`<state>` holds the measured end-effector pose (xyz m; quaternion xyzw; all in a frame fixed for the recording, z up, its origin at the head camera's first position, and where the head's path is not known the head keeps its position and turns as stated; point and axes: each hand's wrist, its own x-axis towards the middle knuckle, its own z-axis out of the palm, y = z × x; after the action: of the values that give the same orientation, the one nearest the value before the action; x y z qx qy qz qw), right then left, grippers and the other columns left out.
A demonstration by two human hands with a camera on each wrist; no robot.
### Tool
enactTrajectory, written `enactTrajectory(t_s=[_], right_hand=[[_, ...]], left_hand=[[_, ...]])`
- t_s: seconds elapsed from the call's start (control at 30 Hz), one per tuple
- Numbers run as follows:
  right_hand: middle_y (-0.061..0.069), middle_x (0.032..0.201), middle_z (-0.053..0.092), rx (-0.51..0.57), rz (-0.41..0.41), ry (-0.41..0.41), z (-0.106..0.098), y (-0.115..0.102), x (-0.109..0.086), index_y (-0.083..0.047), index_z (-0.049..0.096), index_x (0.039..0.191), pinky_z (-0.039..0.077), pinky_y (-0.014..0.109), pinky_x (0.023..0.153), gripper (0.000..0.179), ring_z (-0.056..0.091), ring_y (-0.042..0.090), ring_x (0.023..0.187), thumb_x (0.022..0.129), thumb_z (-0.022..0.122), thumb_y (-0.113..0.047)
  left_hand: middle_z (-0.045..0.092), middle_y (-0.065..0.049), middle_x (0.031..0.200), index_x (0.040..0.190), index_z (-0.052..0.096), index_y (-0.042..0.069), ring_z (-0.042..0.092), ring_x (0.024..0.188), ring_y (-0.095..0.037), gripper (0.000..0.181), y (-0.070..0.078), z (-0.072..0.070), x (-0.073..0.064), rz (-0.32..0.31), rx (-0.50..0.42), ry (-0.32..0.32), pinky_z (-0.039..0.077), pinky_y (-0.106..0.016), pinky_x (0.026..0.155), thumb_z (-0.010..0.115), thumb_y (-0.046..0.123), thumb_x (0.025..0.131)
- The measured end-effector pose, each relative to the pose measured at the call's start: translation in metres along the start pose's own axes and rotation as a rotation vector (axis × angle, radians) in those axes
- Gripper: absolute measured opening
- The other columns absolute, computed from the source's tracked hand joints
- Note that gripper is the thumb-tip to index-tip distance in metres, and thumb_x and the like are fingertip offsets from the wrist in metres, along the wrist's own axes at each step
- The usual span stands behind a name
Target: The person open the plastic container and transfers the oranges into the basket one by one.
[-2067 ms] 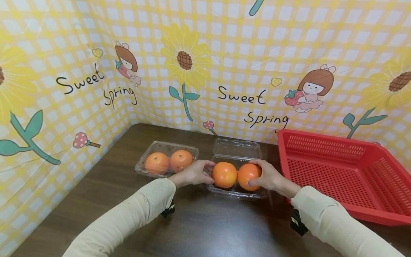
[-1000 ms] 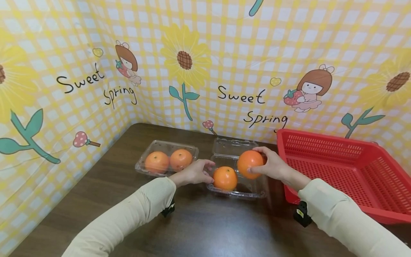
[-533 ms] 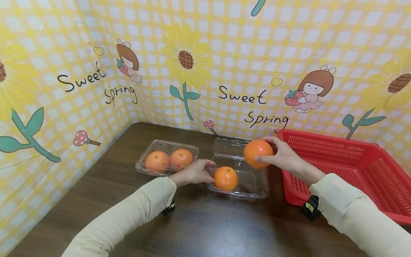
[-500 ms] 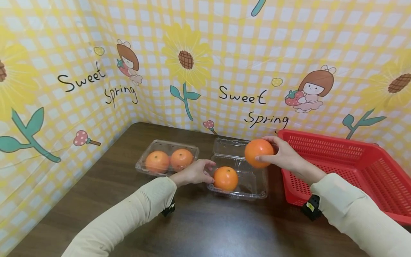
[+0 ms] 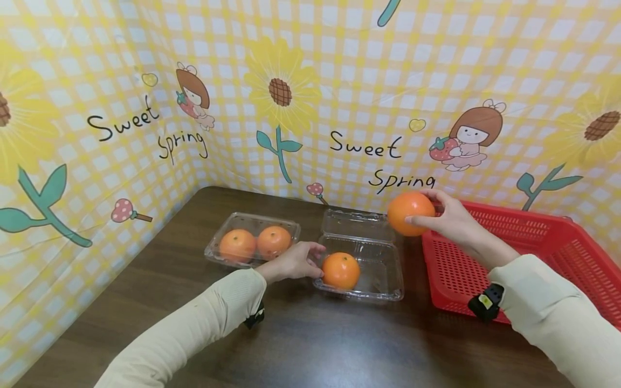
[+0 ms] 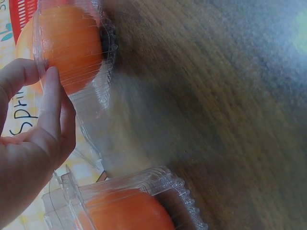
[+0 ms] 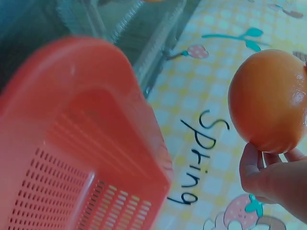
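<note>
My right hand grips an orange and holds it up near the far left corner of the red basket. In the right wrist view the fingertips press against its underside. My left hand pinches the left rim of an opened clear plastic clamshell box, thumb and forefinger right at the edge in the left wrist view. One orange sits in the left half of that box, a small stem mark on top. The box's lid is folded back toward the wall.
A red perforated basket stands on the right of the brown table. To the left, a second clear box holds two oranges. A yellow checked cloth hangs behind and along the left.
My right hand has lifted one orange out of the opened box and carried it up and right, to the basket's corner. The left hand has stayed at the box's left rim.
</note>
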<state>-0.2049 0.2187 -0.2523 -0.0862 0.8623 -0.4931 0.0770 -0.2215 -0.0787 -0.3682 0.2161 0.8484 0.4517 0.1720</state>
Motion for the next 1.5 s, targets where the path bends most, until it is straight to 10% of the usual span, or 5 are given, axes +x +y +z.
enactTrajectory(t_s=[0.87, 1.5], right_hand=[[0.023, 0.133, 0.028, -0.096, 0.085, 0.103, -0.064, 0.028, 0.006, -0.003, 0.014, 0.140, 0.024, 0.052, 0.094, 0.082, 0.029, 0.034, 0.116, 0.083, 0.058, -0.042], [0.029, 0.134, 0.027, -0.112, 0.128, 0.047, -0.090, 0.067, 0.012, 0.001, 0.009, 0.140, 0.020, 0.058, 0.095, 0.081, 0.026, 0.039, 0.120, 0.086, 0.054, -0.040]], left_hand=[[0.053, -0.014, 0.099, 0.120, 0.046, -0.008, 0.061, 0.078, -0.017, 0.058, -0.018, 0.000, 0.008, 0.058, -0.019, -0.002, 0.051, -0.026, 0.065, 0.070, 0.005, 0.069], [0.052, -0.020, 0.104, 0.120, 0.045, -0.010, 0.061, 0.081, -0.022, 0.057, -0.003, 0.001, 0.001, 0.003, 0.013, 0.017, 0.050, -0.025, 0.065, 0.068, -0.002, 0.068]])
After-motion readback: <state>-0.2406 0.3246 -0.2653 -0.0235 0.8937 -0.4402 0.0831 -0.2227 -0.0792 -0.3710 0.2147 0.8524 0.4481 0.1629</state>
